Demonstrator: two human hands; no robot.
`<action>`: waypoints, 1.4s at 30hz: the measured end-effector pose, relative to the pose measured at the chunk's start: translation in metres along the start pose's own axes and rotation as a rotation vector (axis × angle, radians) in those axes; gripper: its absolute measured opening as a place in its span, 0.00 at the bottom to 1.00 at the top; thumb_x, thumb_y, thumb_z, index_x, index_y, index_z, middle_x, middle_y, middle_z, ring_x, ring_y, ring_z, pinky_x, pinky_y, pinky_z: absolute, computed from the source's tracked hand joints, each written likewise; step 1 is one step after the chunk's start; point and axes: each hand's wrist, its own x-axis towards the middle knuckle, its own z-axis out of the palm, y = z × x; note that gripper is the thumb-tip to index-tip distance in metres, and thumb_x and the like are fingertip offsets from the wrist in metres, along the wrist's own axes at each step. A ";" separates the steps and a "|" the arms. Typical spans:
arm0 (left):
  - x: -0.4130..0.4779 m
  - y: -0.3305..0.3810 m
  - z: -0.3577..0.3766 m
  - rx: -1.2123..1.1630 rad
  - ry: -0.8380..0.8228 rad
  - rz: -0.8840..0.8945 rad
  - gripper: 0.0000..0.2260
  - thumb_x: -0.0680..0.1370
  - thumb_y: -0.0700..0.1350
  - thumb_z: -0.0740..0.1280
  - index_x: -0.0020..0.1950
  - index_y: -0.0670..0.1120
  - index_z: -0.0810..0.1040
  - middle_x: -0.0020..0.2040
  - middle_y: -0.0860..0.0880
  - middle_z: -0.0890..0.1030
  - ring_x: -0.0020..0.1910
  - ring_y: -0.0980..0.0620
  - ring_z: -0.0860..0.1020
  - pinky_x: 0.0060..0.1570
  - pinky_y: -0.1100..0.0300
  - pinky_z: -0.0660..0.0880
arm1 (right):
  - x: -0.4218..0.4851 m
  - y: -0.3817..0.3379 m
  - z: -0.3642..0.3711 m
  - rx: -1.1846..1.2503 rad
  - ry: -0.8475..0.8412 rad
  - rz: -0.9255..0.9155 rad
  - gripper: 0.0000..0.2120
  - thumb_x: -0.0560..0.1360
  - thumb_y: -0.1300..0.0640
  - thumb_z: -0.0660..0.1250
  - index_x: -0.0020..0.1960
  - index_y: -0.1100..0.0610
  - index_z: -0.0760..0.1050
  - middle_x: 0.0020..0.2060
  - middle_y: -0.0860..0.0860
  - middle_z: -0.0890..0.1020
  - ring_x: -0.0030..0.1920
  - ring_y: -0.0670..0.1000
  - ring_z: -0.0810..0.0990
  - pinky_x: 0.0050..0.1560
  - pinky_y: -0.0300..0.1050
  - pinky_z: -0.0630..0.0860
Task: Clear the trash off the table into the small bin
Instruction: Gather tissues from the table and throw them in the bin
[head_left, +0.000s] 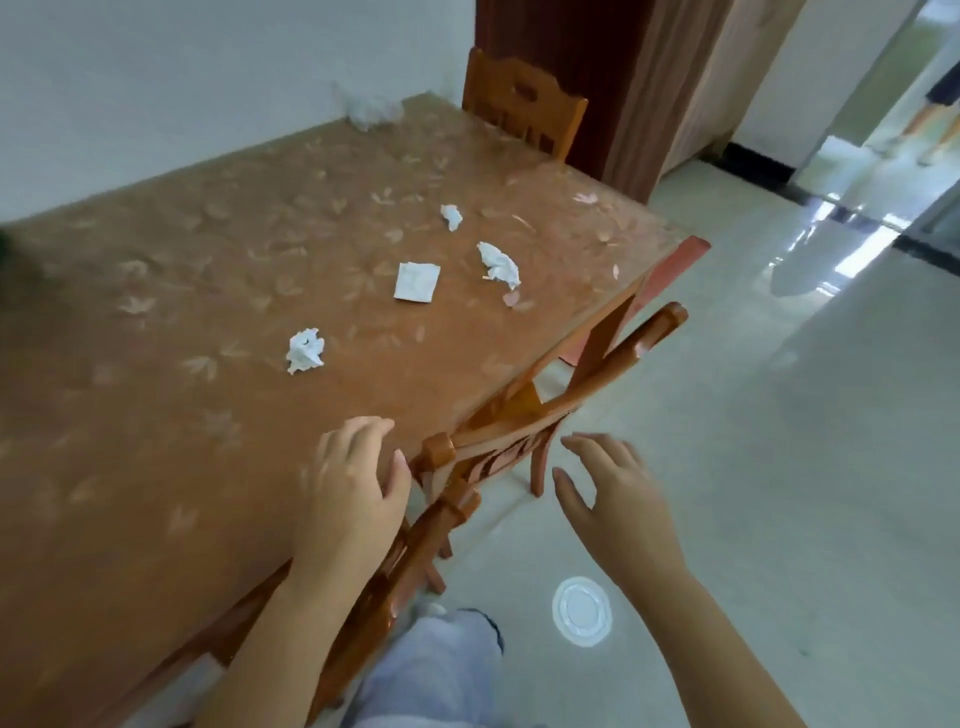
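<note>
1. On my left, filling most of the view: table (156, 415), brown cover with a leaf pattern, far long side against a pale wall.
2. Pale tile floor (753, 467) to my right, glossy farther off.
3. Wooden chair (524, 415) along the table's right edge, back rail tilted and touching or just beside the table edge; cannot tell which.
4. Second wooden chair (524, 111) at the table's far end, upright, dark curtain just behind it.
5. My left hand (353, 483) is at the table's near right edge, just beside the chair's corner post, fingers relaxed and loosely together, holding nothing. Cannot tell if the palm touches the table.
6. My right hand (618, 499) hangs over the floor, right of the chair back, fingers spread loosely, empty.
7. White round thing (582, 612) flat on the floor below my right forearm; cannot tell what it is.
8. Trash on the table, all well ahead of both hands:
   - flat folded tissue (416, 281), mid-table;
   - crumpled tissue (500, 265) just right of it, near the right edge;
   - nearest crumpled tissue (305, 351), apart from the others, closest to my left hand;
   - smallest crumpled tissue (452, 215), farthest back.
9. Blurred white clump (371, 109) at the wall by the far end, too soft to identify.
</note>
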 end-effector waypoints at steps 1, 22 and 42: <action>0.010 -0.007 0.004 0.002 0.016 -0.014 0.11 0.74 0.43 0.64 0.55 0.41 0.78 0.54 0.44 0.80 0.52 0.44 0.76 0.49 0.50 0.72 | 0.015 -0.002 0.007 -0.006 -0.024 -0.024 0.12 0.70 0.58 0.70 0.52 0.58 0.78 0.49 0.53 0.82 0.50 0.55 0.79 0.48 0.50 0.77; 0.157 -0.133 0.101 0.046 0.251 -0.492 0.10 0.71 0.40 0.66 0.51 0.40 0.77 0.51 0.43 0.79 0.48 0.39 0.76 0.49 0.49 0.71 | 0.284 -0.025 0.172 0.043 -0.411 -0.288 0.14 0.72 0.57 0.66 0.57 0.59 0.75 0.51 0.57 0.79 0.53 0.59 0.75 0.48 0.52 0.73; 0.208 -0.169 0.168 0.108 0.211 -0.794 0.12 0.66 0.30 0.71 0.48 0.40 0.80 0.43 0.41 0.78 0.38 0.40 0.76 0.32 0.52 0.71 | 0.397 0.007 0.287 0.021 -0.560 -0.216 0.23 0.71 0.53 0.68 0.64 0.56 0.69 0.59 0.56 0.72 0.58 0.59 0.66 0.49 0.52 0.71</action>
